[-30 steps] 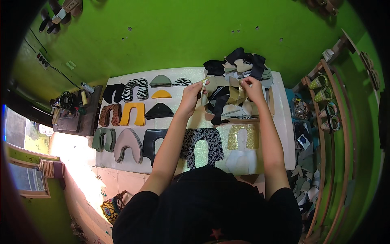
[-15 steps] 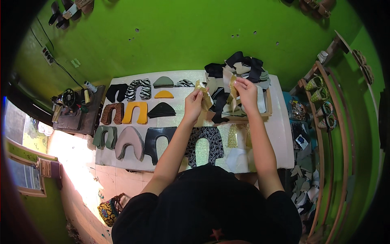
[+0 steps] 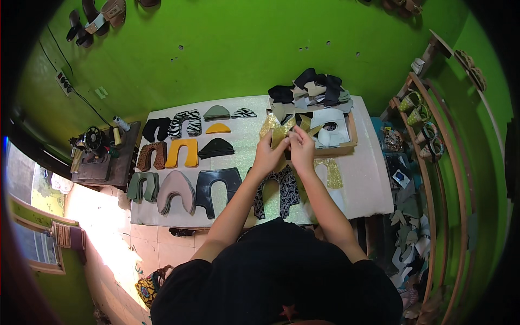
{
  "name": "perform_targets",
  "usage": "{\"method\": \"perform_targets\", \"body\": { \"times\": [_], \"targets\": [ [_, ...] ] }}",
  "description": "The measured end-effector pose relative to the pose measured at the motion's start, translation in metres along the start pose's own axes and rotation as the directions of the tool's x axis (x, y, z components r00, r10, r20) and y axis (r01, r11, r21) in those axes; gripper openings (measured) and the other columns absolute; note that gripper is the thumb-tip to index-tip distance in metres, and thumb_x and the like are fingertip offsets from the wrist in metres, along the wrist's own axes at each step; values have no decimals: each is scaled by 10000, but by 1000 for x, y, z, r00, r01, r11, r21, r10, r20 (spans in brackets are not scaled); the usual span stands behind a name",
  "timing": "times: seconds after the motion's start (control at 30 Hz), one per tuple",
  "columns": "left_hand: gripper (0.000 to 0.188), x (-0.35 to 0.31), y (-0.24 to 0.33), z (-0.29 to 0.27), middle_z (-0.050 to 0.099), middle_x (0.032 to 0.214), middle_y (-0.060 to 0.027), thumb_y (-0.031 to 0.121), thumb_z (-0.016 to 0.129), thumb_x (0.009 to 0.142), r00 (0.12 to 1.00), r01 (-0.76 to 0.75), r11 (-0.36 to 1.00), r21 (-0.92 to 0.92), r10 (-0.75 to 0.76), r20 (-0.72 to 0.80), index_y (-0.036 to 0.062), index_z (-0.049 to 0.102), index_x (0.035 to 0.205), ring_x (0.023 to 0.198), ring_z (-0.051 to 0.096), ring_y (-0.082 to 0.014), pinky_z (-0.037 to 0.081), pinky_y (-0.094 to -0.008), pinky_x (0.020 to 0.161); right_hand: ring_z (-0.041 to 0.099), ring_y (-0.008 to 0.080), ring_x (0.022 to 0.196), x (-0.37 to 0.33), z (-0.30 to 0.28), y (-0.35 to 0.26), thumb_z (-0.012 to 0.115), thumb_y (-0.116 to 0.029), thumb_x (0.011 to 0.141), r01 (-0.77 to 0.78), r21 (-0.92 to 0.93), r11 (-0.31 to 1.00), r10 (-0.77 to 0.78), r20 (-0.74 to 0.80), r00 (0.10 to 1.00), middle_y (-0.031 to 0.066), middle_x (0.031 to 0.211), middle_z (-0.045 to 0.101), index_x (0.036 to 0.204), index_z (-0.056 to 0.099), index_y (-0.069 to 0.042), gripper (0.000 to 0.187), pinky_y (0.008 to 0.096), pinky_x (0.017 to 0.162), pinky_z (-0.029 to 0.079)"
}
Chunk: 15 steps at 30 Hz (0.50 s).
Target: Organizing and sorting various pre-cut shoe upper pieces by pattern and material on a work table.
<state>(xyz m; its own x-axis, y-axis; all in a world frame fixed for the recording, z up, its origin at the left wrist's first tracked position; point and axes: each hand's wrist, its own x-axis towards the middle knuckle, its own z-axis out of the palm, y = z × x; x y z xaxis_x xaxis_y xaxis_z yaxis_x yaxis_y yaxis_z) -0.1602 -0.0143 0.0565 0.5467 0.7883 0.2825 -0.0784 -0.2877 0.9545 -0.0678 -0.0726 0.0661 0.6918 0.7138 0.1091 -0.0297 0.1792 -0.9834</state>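
Note:
Above the table, my left hand (image 3: 267,156) pinches a gold glittery sheet of material (image 3: 277,125) that fans out past the fingertips. My right hand (image 3: 302,150) is beside it, fingers closed at the sheet's right edge. More gold material (image 3: 306,122) shows just past the right fingers; whether it is the same sheet I cannot tell. Below my hands lies a black U-shaped piece with white lines (image 3: 262,197). Right of my right forearm is a gold glittery cut-out (image 3: 335,174). A shallow box (image 3: 354,133) with white pieces (image 3: 331,120) stands behind my right hand.
Stacked U-shaped and half-round cut-outs, such as yellow ones (image 3: 181,152), cover the table's left part. Dark and grey scraps (image 3: 314,89) are heaped at the back. A sewing machine (image 3: 94,142) stands left; a wooden rack with sandals (image 3: 410,102) is at right.
My hands have come together from holding gold pieces apart. The right hand has moved left and nearer. Black and beige scraps over the box have gone, showing white pieces there.

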Motion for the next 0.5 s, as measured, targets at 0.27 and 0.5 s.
{"method": "perform_targets", "body": {
  "times": [0.27,0.5],
  "targets": [
    [214,-13,2,-20,616,747,-129,157,545,834,999,13,992,123,-7,-46,-35,599,912,687,571,-154,449,-279,635,557,223,868,-16,-21,-3,568,-80,784,186,-412,892,-155,107,982,127,1050,556,1019,548,14,254,317,787,432],
    [210,-26,2,-36,628,744,-68,132,578,815,976,191,981,25,-192,104,-37,622,932,667,540,-80,442,-243,600,510,303,932,-14,-26,-7,650,-142,712,583,-563,586,-410,414,813,112,984,564,894,578,-59,213,373,841,384]
  ]
}}
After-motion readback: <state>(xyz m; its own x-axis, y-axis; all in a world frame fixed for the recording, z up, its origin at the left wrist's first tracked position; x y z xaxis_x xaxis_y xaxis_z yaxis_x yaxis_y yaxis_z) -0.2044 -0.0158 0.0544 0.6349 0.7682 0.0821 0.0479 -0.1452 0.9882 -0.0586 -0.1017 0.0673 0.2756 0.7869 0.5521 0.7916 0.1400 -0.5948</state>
